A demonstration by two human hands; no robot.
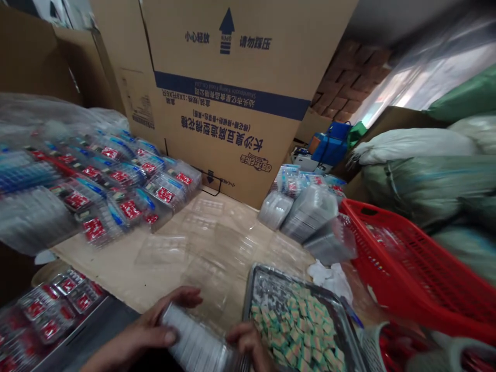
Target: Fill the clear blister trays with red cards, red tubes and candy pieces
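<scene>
Between my two hands is a stack of clear plastic trays [197,338], tilted at the front edge of the table. My left hand [158,323] grips the far left end, its thumb on top and its fingers around the side. At the other end my right hand [250,341] has its fingers curled against the stack, and the lower part of that hand is out of frame. Just right of it lies a metal tray [267,284] of small green and cream candy pieces [302,325]. Several clear plastic trays [232,243] lie loose on the table beyond my hands.
Filled packs with red sachets [127,206] crowd the left of the table [104,263]. A large cardboard box [232,139] stands at the back. Stacked clear containers [313,209] and a red basket [391,289] are on the right. A box of packs [50,310] sits lower left.
</scene>
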